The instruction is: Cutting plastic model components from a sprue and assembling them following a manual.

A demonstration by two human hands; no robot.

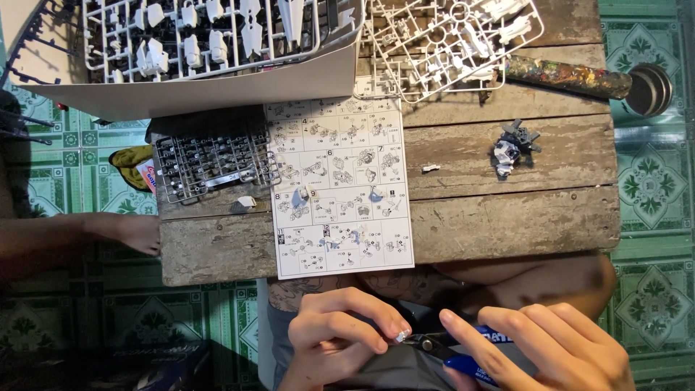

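At the near edge, below the tabletop [507, 224], the left hand [340, 337] pinches a small white part [399, 336] between thumb and fingertips. The right hand [557, 347] is closed around the blue handles of a pair of nippers [452, 352], whose dark tips touch the white part. Both hands hover over the person's lap, just near of the tabletop's front edge.

On the weathered wooden tabletop, a printed instruction sheet [337, 188] lies flat in the middle, its near edge overhanging the front. Left of it rests a grey sprue [213, 166], with a small pale piece [246, 203] just near of it. Far left, a white sprue [203, 32] sits in a white box lid [217, 90]. Another white sprue [445, 43] lies at the far middle, beside a paint-smeared stick [565, 76] to its right. A small grey and white assembly [512, 148] sits toward the right, well apart from the sheet, with a tiny white bit [431, 168] between them.

A dark cup [649, 88] stands on the green tiled floor [651, 181] at the far right. At the left, a bare foot [134, 233] lies on the floor next to the tabletop.
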